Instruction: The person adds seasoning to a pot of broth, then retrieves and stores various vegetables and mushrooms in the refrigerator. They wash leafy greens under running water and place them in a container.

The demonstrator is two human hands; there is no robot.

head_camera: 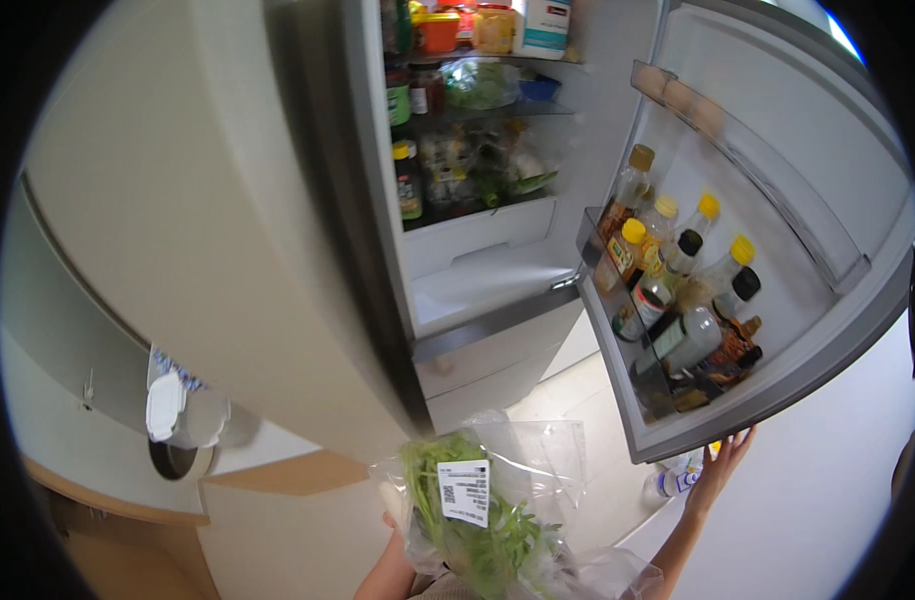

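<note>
A clear plastic bag of leafy greens (465, 510) with a printed white label is held up low in the picture. My left hand (390, 520) grips it from its left side, with most of the fingers hidden behind the plastic. Over to the right, my right hand (718, 469) has its fingers at the lower edge of the refrigerator door (652, 441), which stands wide open. Inside the refrigerator, a bag of green vegetables (480, 84) lies on the middle glass shelf, and more bagged vegetables (495, 161) sit below it.
Several sauce bottles (682, 300) fill the lower door rack, with eggs (679, 97) in the upper one. Tubs (436, 31) crowd the top shelf. A pale wall panel (277, 247) rises on the left, beside a counter with a lidded plastic container (187, 409). Bottles (671, 480) stand on the floor.
</note>
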